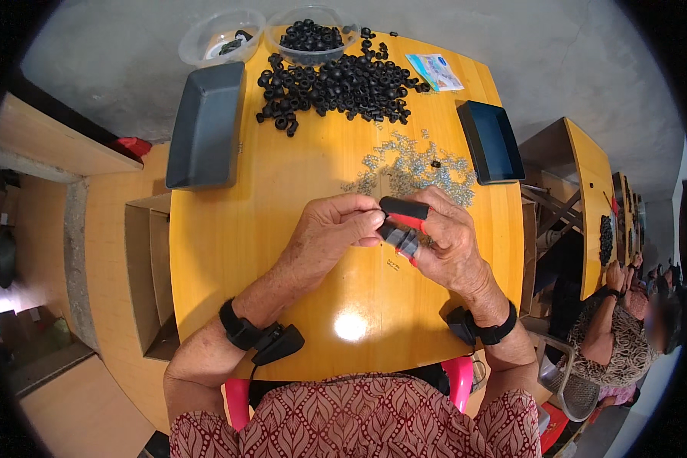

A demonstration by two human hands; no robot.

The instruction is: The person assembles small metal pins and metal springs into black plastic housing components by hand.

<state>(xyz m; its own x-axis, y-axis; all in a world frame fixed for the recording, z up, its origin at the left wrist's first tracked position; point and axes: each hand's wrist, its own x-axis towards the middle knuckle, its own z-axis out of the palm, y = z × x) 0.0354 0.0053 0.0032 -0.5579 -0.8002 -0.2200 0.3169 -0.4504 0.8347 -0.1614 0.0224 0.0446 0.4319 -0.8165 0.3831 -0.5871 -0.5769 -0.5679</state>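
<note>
Above the middle of the yellow table (282,183), my two hands meet fingertip to fingertip. My left hand (332,233) pinches a small black plastic piece (382,214) between thumb and forefinger; most of it is hidden. Bent round the same spot, my right hand (446,240) has its fingers closed against the piece. Black and red coverings wrap two of its digits. Just beyond lie many small shiny metal springs (408,169), spread loosely. Farther back is a heap of black plastic parts (343,84), some round and some tube-shaped.
A long grey tray (206,126) stands at the left edge, a smaller dark tray (492,141) at the right. Two clear tubs (221,34) sit at the back, near a blue-and-white packet (435,72). Another person (614,328) works at a table on the right.
</note>
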